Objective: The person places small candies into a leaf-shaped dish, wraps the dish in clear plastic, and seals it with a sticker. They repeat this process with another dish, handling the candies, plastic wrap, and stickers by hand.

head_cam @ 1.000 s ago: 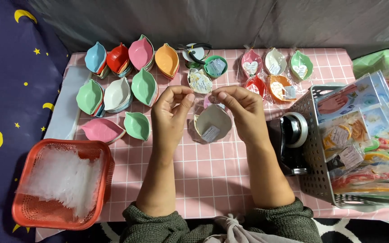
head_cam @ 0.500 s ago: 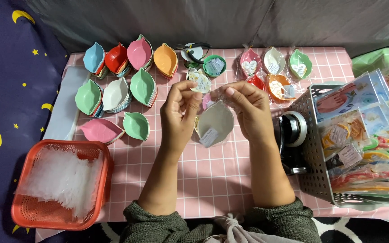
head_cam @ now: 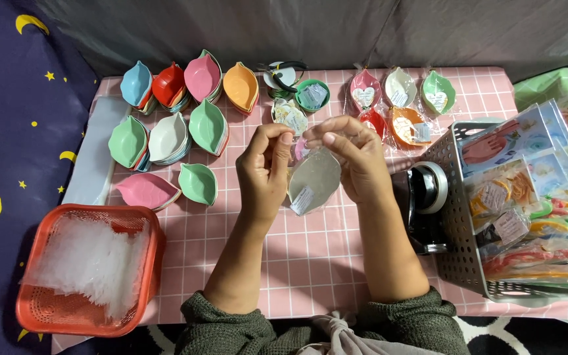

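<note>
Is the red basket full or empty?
Full, or nearly. The red basket at the table's near left corner holds a heap of clear plastic bags that rises to about its rim.

One head-worn camera looks steeply down, close over the pink checked table [head_cam: 310, 263] before the person

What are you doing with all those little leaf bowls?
A person's left hand and right hand hold a grey leaf-shaped dish in a clear bag above the pink checked table, fingers pinching at the bag's top. Bare coloured dishes sit in stacks to the left, bagged dishes lie at the back right, and a red basket holds clear bags.
</note>
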